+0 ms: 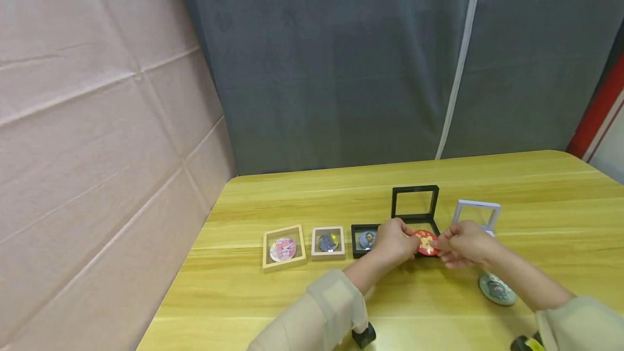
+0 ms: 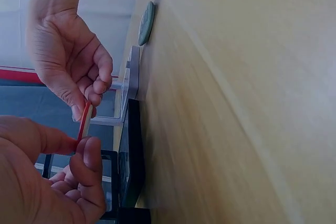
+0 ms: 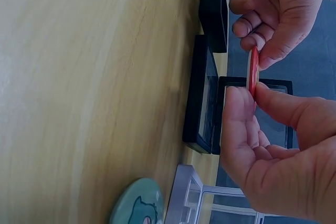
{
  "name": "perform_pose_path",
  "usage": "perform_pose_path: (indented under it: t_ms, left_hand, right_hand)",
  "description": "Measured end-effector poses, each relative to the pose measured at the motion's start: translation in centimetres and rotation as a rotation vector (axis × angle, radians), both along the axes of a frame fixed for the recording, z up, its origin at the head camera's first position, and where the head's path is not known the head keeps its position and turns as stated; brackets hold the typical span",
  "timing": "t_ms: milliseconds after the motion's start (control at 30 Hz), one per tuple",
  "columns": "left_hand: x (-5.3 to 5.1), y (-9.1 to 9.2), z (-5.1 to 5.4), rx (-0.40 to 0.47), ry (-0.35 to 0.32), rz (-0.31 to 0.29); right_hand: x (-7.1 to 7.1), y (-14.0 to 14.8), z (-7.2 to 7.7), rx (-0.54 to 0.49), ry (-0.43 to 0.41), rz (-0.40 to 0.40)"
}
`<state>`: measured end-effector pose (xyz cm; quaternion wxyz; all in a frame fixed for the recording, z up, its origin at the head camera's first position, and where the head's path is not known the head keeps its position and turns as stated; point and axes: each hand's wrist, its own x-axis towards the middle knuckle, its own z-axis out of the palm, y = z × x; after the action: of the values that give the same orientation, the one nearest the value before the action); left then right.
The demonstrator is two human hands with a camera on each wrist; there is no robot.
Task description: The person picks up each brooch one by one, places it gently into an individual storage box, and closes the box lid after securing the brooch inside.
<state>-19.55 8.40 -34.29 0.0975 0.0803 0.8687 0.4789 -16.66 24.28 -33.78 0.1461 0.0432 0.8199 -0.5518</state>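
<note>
A round red badge with a yellow figure [image 1: 426,242] is held by its edges between both hands, above the lower half of an open black frame [image 1: 414,202]. My left hand [image 1: 396,241] pinches its left edge between thumb and fingers. On the opposite edge, my right hand [image 1: 468,244] pinches it the same way. Both wrist views show the badge edge-on, as a thin red disc [image 2: 85,121] [image 3: 253,72], held clear of the black frame [image 3: 202,95], whose lid stands upright.
Left of the hands lie a yellow frame [image 1: 265,251] with a pink badge, a pale frame [image 1: 329,256] and another black frame [image 1: 357,254], each with a badge. An open white frame [image 1: 494,215] and a green badge [image 1: 497,289] are at the right.
</note>
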Motion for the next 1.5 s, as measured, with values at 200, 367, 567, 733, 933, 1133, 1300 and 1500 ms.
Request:
perform_pose_path:
  t_ms: [200,367,567,733,933,1133,1300,1500]
  left_hand:
    - [-0.3,0.0,0.0,-0.009,0.006,-0.003]
    - [-0.8,0.3,0.1,-0.034,0.006,0.012]
    - [-1.5,0.5,0.3,-0.134,0.046,0.000]
    - [-1.9,0.8,0.4,-0.170,0.065,-0.011]
    - [-2.0,1.1,0.5,-0.190,0.060,-0.001]
    - [-2.2,1.2,0.6,-0.218,0.064,-0.006]
    - [-2.3,1.2,0.6,-0.235,0.061,-0.007]
    - [-2.6,1.4,0.4,-0.259,0.071,-0.017]
  right_hand:
    - [-0.3,-0.1,-0.2,-0.045,-0.009,0.002]
    - [-0.8,-0.3,-0.2,-0.031,-0.009,-0.036]
    - [-1.2,-0.6,-0.3,0.011,0.013,-0.057]
    - [-1.5,-0.7,-0.1,0.014,0.021,-0.066]
    - [-1.7,-0.7,-0.1,0.006,0.016,-0.067]
    - [-1.8,-0.8,-0.1,0.027,0.023,-0.073]
    - [-2.0,-0.9,-0.1,0.058,0.026,-0.064]
    - [-2.2,-0.8,-0.2,0.098,0.024,-0.053]
